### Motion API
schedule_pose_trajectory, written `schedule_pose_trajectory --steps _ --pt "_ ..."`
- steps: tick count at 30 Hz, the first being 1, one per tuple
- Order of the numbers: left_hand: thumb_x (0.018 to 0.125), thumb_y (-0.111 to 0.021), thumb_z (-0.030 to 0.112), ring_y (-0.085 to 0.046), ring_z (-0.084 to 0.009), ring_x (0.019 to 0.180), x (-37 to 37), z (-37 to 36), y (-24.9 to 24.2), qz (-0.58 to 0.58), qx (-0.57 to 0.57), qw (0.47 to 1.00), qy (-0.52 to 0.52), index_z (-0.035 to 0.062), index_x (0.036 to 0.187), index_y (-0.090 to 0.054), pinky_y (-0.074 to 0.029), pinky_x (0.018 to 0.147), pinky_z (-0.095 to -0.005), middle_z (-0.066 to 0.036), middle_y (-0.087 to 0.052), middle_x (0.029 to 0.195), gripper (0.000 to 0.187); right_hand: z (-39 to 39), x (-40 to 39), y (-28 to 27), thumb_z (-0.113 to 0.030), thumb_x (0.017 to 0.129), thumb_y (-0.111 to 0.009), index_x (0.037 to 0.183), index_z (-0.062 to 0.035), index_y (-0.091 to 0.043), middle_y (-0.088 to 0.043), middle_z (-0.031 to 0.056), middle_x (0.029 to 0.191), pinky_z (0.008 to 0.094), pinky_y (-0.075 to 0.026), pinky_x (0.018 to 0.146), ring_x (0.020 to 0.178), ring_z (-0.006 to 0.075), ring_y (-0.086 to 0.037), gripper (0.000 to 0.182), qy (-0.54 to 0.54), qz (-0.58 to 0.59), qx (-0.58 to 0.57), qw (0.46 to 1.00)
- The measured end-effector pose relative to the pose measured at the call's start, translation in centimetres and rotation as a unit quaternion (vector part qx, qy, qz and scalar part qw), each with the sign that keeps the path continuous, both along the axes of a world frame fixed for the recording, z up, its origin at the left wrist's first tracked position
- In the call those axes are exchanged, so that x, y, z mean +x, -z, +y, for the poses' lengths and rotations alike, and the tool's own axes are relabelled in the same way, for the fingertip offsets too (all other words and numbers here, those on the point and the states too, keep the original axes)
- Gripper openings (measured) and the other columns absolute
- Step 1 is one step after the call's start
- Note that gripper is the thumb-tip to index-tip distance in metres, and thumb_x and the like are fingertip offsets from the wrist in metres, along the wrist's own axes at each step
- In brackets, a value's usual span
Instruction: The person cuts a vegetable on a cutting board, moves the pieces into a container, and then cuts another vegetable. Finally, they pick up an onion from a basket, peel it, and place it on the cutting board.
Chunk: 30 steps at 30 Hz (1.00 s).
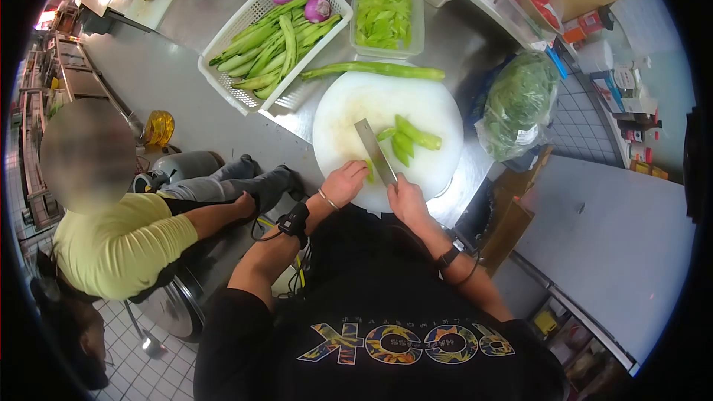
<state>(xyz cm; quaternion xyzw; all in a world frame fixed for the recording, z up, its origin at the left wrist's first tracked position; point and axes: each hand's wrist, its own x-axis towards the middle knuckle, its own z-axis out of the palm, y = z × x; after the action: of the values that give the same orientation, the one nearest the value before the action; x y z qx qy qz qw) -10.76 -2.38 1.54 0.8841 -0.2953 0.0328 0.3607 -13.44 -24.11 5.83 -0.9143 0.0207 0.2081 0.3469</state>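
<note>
My right hand [407,199] is wrapped round the handle of a cleaver [376,151], whose blade lies slantwise over a round white cutting board [338,115]. To the left of the blade, my left hand [346,183] has its fingers closed on a small piece of green vegetable [370,171] at the board's near side. Several cut green pieces [416,134] lie right of the blade. Across the board's far edge rests a long green vegetable [379,69], touched by neither hand.
Behind the board stand a white basket [223,78] of long green vegetables with purple onions [317,9], and a clear tub [421,30] of green slices. A bagged leafy vegetable [520,96] sits at the right. A person in a yellow shirt [122,245] sits at the left.
</note>
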Motion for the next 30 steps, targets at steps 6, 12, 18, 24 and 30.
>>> schedule_pose_trajectory --steps 6,12,18,24,30 --pt "0.078 -0.067 0.002 -0.068 -0.0285 0.095 0.6 -0.2 0.5 -0.036 -0.011 0.999 -0.002 0.0044 0.103 -0.068 -0.058 0.076 -0.0368 -0.009 -0.067 0.108 0.025 -0.1 -0.3 -3.2 -0.012 0.096 -0.057 0.097 0.0026 -0.058 -0.064 0.0325 0.074 0.0617 -0.051 0.069 0.073 0.0534 -0.064 0.015 -0.037 -0.024 0.016 0.999" --pt "0.08 -0.063 0.006 -0.067 -0.0271 0.097 0.5 0.0 0.8 -0.037 -0.001 0.999 0.006 0.0025 0.1 -0.065 -0.058 0.079 -0.0363 -0.01 -0.066 0.107 0.02 0.3 -1.6 -0.2 -0.011 0.095 -0.058 0.099 0.002 -0.055 -0.064 0.0316 0.073 0.0618 -0.05 0.067 0.074 0.0533 -0.064 0.014 -0.052 -0.025 -0.015 0.998" --pt "0.084 -0.062 0.008 -0.067 -0.0299 0.101 0.3 0.4 2.8 -0.001 0.037 0.999 0.033 0.0038 0.11 -0.068 -0.058 0.082 -0.0388 -0.012 -0.067 0.114 0.027 0.3 -0.1 -2.4 -0.013 0.095 -0.057 0.114 0.0024 -0.057 -0.066 0.0319 0.077 0.0607 -0.051 0.069 0.076 0.0532 -0.065 0.024 -0.074 -0.006 -0.006 0.997" --pt "0.085 -0.06 0.009 -0.066 -0.0281 0.097 0.5 0.8 3.3 -0.02 0.01 1.0 0.013 0.0048 0.104 -0.069 -0.058 0.078 -0.0382 -0.008 -0.066 0.109 0.022 0.7 -0.9 -0.9 -0.012 0.096 -0.057 0.114 0.0068 -0.057 -0.068 0.0313 0.085 0.0568 -0.052 0.075 0.085 0.0518 -0.066 0.027 -0.089 0.003 -0.028 0.996" --pt "0.083 -0.061 0.012 -0.065 -0.0269 0.09 0.2 0.2 4.2 -0.019 0.017 1.0 0.018 0.0073 0.095 -0.064 -0.057 0.071 -0.0383 -0.007 -0.061 0.1 0.013 0.7 -1.8 0.1 -0.011 0.095 -0.058 0.111 0.0062 -0.056 -0.068 0.032 0.084 0.0584 -0.052 0.073 0.083 0.0526 -0.066 0.024 -0.071 -0.009 0.02 0.997"
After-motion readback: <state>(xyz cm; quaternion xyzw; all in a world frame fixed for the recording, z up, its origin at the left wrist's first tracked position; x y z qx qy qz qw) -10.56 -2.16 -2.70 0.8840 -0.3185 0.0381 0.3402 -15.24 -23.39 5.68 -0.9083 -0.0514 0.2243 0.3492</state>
